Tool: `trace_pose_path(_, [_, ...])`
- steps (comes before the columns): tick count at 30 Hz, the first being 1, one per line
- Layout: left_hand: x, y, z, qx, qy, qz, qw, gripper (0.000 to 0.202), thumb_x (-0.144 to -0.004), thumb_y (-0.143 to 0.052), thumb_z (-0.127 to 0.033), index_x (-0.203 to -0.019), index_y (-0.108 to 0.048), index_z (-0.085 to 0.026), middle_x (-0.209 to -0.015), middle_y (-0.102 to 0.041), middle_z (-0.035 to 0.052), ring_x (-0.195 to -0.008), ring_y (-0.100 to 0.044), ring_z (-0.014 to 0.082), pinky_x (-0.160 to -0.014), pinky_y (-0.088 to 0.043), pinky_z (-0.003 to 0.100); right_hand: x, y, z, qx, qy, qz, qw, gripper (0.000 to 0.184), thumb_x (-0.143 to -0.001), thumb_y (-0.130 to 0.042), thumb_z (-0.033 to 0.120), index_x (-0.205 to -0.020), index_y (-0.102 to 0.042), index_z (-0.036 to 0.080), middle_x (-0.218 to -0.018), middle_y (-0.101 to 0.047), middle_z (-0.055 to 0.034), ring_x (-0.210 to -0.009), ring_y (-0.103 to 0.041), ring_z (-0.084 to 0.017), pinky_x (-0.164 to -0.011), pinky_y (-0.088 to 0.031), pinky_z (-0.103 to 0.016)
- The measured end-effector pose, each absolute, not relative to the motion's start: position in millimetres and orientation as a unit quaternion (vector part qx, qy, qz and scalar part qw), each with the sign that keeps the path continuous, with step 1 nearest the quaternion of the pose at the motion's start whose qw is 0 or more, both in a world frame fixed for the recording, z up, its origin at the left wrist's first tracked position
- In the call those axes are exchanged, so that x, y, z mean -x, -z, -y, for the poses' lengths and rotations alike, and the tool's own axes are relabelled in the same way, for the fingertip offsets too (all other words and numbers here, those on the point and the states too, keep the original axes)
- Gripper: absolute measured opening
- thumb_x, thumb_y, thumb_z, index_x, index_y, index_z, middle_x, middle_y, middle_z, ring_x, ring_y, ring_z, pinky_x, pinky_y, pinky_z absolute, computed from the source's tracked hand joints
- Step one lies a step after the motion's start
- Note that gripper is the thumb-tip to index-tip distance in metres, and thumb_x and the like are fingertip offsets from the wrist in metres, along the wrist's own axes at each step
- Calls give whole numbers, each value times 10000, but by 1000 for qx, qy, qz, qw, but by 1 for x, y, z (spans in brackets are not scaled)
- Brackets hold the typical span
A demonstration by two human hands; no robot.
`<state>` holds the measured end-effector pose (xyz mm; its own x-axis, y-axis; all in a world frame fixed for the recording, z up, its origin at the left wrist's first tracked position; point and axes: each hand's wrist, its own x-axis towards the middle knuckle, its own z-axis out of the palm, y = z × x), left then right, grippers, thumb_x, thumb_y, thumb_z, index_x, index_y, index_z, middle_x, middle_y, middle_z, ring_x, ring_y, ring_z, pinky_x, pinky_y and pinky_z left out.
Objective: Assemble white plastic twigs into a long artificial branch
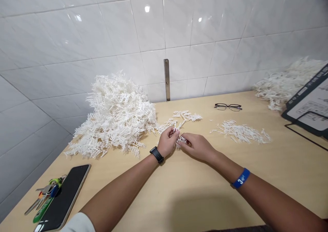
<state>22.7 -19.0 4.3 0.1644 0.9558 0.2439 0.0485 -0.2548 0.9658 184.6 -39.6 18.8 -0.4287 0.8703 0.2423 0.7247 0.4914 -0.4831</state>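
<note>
Both hands meet over the middle of the table around one white branched plastic sprig (181, 124). My left hand (167, 141) is closed on its stem, thumb and fingers pinched together. My right hand (197, 146) is closed on the sprig's lower tips, just to the right of the left hand. The sprig's far branches spread out on the table beyond my fingers. A tall heap of similar white sprigs (120, 112) stands to the left. Over to the right lies a small flat pile of loose white pieces (242, 132).
Black-framed glasses (228, 107) lie near the wall. A phone (65, 196) and a bunch of keys (46, 194) are at the front left. Another white heap (287, 80) sits at the back right behind a dark-framed board (311, 102). A metal bracket (167, 80) is fixed to the tiled wall.
</note>
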Motion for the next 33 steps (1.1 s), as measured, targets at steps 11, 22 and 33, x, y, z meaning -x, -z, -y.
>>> trace_pose_path(11, [-21,2,16,-629,-475,-392,474,285,-840,-593,-410,-751,-498,-156,-666,-478,-34,-622,-428,87,-607,-353,217,-190,-6,30,457,-207,803,322,388,-966,-390,368,-620,-384,191,-597,-470,18,-583,-435,-127,-578,-281,-263])
trace_pose_path(22, [-21,5,15,-697,-408,-409,425,196,-837,-589,-350,-822,-522,-167,-745,-528,-14,-698,-480,110,-653,-378,225,-196,0,22,445,-297,751,387,244,-924,-442,316,-785,-588,178,-727,-595,-8,-688,-525,-156,-632,-379,-264])
trace_pose_path(33, [-21,6,17,-724,-392,-408,395,197,-866,-534,-347,-844,-572,-155,-755,-571,7,-705,-493,129,-656,-388,244,-195,-6,26,449,-289,760,371,270,-882,-521,374,-702,-574,179,-647,-557,6,-618,-480,-138,-579,-360,-250])
